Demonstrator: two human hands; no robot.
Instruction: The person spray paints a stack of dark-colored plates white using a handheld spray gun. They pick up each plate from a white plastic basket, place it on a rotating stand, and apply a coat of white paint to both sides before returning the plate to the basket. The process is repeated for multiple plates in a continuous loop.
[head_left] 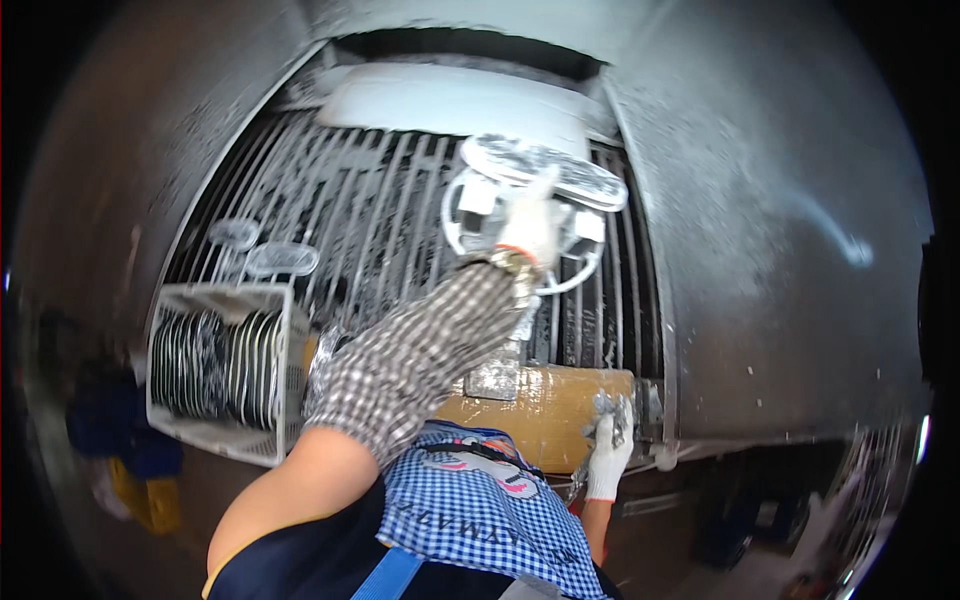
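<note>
My left hand point(530, 228), in a white knit glove, reaches forward over the slatted grate point(350, 210). Its fingers are closed at the near edge of a long oval plate point(580, 178), pale-rimmed with a dark, streaky top; motion blurs them. Under that hand is a white ring stand point(450, 215) with pale blocks on it, partly hidden by the glove. My right hand point(608, 462), also gloved, is low at the right beside a cardboard strip point(550, 410). It is closed around a grey-crusted object point(612, 412) whose shape I cannot make out.
A white plastic crate point(290, 370) at the left holds several thin dark plates point(215, 365) on edge. Two small clear oval pieces point(282, 260) lie behind it. Metal booth walls point(770, 250) rise on both sides. A white panel point(450, 98) lies at the back.
</note>
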